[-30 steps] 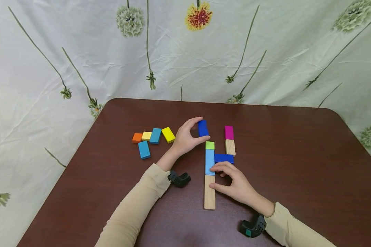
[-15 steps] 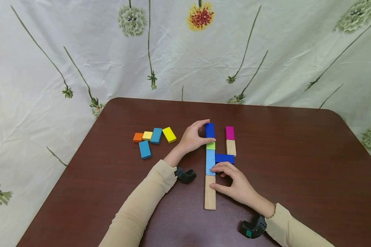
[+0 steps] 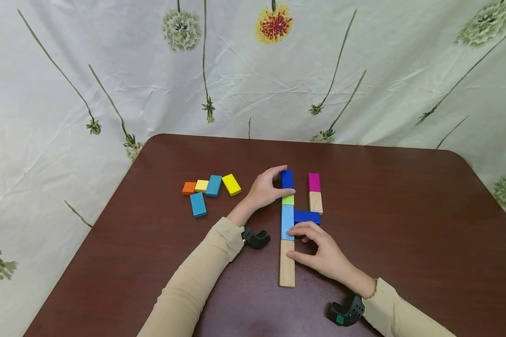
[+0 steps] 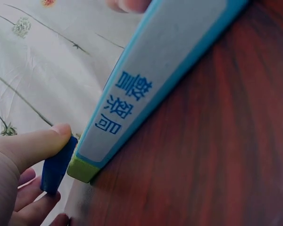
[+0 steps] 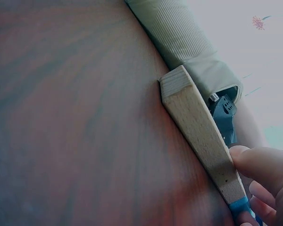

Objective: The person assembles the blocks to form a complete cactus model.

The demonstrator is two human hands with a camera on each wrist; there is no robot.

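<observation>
My left hand (image 3: 264, 189) pinches a dark blue block (image 3: 287, 179) between thumb and fingers at the far end of a row. Below it in the row come a light green block (image 4: 82, 170), a light blue block (image 3: 287, 220) with blue characters on its side in the left wrist view, and a long plain wooden block (image 3: 287, 271). My right hand (image 3: 323, 250) rests its fingertips on the row, the thumb on the wooden block and a finger on the light blue one, the fingers loosely bent. Another dark blue block (image 3: 307, 216) sticks out rightward from the light blue one.
Right of the row, a magenta block (image 3: 314, 182) lies end to end with a short wooden block (image 3: 315, 202). To the left lie orange (image 3: 189, 188), pale yellow (image 3: 201, 186) and bright yellow (image 3: 232, 185) blocks, with two blue blocks (image 3: 198, 205). A flowered cloth (image 3: 236, 70) hangs behind the table.
My left hand has moved right and slightly nearer, bringing the tilted dark blue block into line against the light green block. My right hand has stayed in place.
</observation>
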